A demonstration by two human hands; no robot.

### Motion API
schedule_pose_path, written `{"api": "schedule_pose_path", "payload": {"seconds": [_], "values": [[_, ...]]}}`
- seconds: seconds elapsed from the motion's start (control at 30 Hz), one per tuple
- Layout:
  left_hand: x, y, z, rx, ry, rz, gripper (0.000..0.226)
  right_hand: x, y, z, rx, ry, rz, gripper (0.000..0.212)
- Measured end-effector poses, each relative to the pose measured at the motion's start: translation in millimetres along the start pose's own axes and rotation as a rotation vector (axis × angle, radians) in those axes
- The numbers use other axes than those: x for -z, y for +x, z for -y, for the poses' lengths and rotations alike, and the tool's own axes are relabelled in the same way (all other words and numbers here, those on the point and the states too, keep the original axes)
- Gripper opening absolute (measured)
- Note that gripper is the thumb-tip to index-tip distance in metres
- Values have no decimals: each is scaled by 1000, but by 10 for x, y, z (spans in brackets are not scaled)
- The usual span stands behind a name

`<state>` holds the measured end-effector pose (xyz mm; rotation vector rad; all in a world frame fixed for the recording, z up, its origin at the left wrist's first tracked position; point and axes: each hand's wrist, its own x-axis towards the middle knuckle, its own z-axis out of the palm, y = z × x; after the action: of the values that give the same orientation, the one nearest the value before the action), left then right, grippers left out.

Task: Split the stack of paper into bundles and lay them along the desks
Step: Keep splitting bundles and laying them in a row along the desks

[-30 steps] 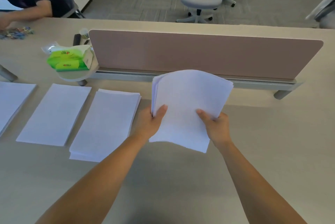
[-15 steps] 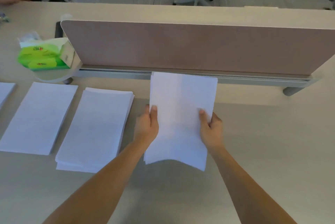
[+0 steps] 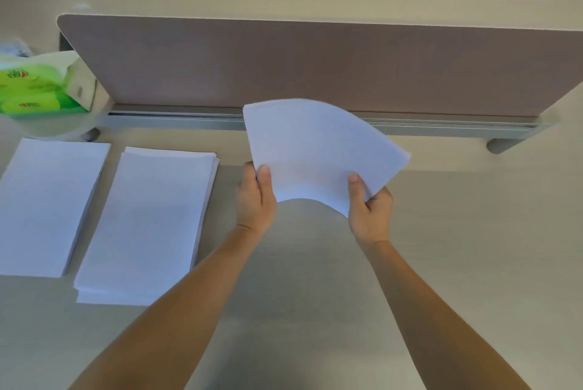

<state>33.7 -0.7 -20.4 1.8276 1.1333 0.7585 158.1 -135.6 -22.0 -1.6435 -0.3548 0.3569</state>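
Holding bowed white paper bundle [image 3: 318,149] above beige desk [image 3: 473,232], left hand [image 3: 255,200] and right hand [image 3: 369,209] pinching near corners. Risk: sheets fanning, sliding apart, landing skewed beside laid white paper bundle [image 3: 148,219].

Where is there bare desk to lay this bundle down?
Bare desk runs rightwards from the right-hand laid bundle, in front of the divider, under the held bundle. The left is crowded: left-hand laid bundle beside it, tissue pack behind.
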Motion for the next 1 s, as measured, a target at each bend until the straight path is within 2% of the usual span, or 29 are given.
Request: {"api": "schedule_pose_path", "payload": {"seconds": [0.1,0.17,0.37,0.6,0.67,0.73,0.8,0.87,1.0], "values": [[-49,7,-56,-21,-61,-22,32,-19,18,47,21,35,-62,15],[-65,11,-40,-32,-88,-22,31,-24,16,18,25,53,-86,11],[-94,51,25,16,-88,30,32,-38,56,-33,-63,80,-75,19],[59,100,-106,-104,122,-11,32,-36,83,118,-42,-51,-96,13],[152,86,-87,-43,179,30,34,20,59,121,-62,-70,-70,15],[173,40,48,108,245,124,39,34,1,39,-128,-125,-20,22],[141,-27,267,213,333,231,45,-3,-64,-118,-232,-280,11,32],[104,-99,478,238,416,299,51,-70,-117,-272,-338,-438,60,36],[80,-257,676,237,564,298,62,-190,-211,-442,-393,-538,129,31]]}}
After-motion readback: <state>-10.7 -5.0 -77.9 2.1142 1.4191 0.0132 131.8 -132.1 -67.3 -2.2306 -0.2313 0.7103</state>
